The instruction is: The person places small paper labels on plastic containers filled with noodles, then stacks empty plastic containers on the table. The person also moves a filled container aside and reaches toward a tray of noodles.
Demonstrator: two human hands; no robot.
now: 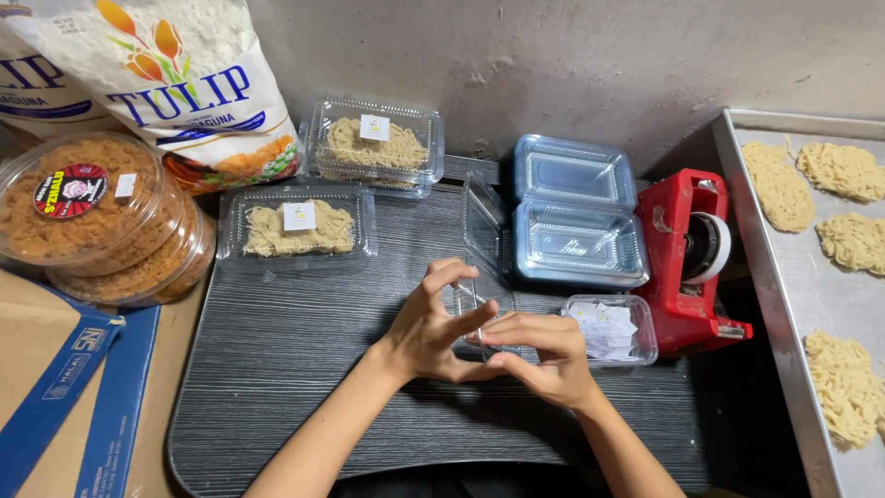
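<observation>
At the far left, two round clear plastic tubs of brown crumbly food (88,217) were stacked beside a white flour sack (184,83), with a brown and blue cardboard box (55,387) lying below them. On the dark grey ridged tabletop (277,369) sat two shut clear plastic clamshell boxes of pale noodles (297,226), each bearing a small white label.

In the middle, the left hand (429,327) and the right hand (539,355) met over the tabletop. Both pinched a small strip of clear tape (468,304), the left with thumb and spread fingers closed on its upper end, the right with fingertips closed on its lower end. The strip was held just above the table, in front of an open empty clear clamshell box (576,240).

Just right of the right hand lay a small clear tray of white paper labels (608,327), touching a red tape dispenser (687,263). At the far right, a metal tray (784,277) held loose pale noodle nests (843,383).
</observation>
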